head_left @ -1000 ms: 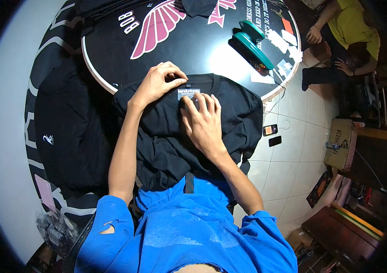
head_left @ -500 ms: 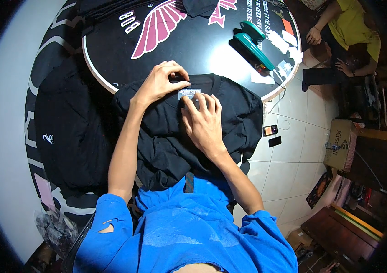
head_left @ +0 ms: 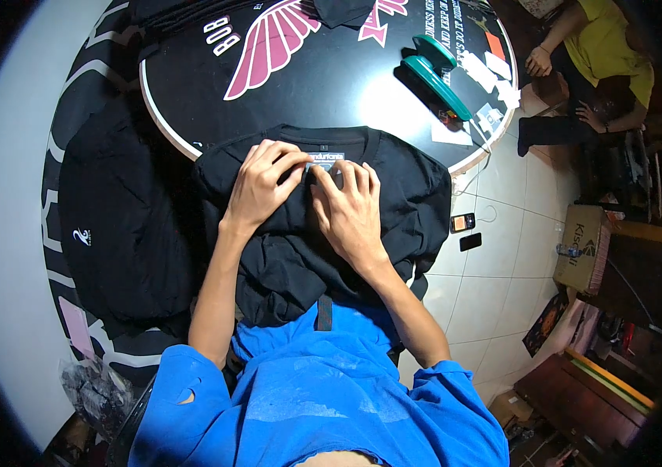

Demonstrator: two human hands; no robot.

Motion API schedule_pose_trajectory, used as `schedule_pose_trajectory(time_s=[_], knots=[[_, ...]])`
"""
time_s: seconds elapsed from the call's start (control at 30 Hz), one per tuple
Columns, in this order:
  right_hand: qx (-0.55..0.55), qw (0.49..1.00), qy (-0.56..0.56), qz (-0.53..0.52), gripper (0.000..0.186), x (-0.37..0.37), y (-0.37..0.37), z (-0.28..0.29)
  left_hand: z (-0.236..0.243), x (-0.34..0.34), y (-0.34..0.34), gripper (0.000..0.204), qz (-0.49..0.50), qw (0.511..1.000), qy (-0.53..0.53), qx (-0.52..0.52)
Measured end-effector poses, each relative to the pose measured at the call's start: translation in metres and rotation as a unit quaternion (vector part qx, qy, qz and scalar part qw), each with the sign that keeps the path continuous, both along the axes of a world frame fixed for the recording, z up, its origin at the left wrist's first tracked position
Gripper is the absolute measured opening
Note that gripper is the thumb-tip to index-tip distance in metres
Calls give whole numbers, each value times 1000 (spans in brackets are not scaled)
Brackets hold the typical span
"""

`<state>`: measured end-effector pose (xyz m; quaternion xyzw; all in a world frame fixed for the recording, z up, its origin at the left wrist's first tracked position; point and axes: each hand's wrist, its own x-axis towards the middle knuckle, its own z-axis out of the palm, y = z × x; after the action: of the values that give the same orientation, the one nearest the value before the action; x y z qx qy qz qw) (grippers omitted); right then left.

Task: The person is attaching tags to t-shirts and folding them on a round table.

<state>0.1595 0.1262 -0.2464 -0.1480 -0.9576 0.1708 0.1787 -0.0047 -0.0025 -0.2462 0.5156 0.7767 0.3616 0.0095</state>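
Observation:
A black T-shirt (head_left: 417, 187) lies over the near edge of the round table and down onto my lap, collar away from me. Inside its neck, below the collar, sits a small grey-and-white label (head_left: 326, 157). My left hand (head_left: 267, 183) pinches at the label's left edge, thumb and forefinger together. My right hand (head_left: 346, 206) rests on the shirt from the right, fingers bent and their tips on the label's lower edge. The fingers cover part of the label.
A green device with a cord (head_left: 434, 82) lies on the round black table (head_left: 346, 86), near white paper pieces (head_left: 479, 71). Dark garments (head_left: 117, 226) are heaped at left. Two phones (head_left: 467, 232) lie on the tiled floor. Another person (head_left: 611, 47) sits at far right.
My left hand has come down from the collar to the label's left edge, uncovering the collar and a small neck tag. My right hand has stayed nearly in place.

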Motion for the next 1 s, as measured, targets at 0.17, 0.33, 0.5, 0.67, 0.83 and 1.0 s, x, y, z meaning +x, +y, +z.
schedule_pose_trajectory(time_s=[0.17,0.33,0.5,0.67,0.83,1.0], knots=[[-12,1000,2,0,49,0,0,-1,-4,6,-8,25,-6,999,43,16],[-19,1000,12,-4,50,2,-2,-3,-14,7,-12,30,2,999,47,3],[-24,999,22,-1,51,3,0,-6,-17,8,-11,28,5,999,34,16],[-18,1000,17,2,51,4,1,-8,-21,7,-11,27,8,999,23,28],[-14,1000,15,4,51,4,1,-8,-20,7,-11,26,9,999,23,35],[-14,1000,17,4,48,4,2,-6,-17,8,-10,26,11,999,22,35]])
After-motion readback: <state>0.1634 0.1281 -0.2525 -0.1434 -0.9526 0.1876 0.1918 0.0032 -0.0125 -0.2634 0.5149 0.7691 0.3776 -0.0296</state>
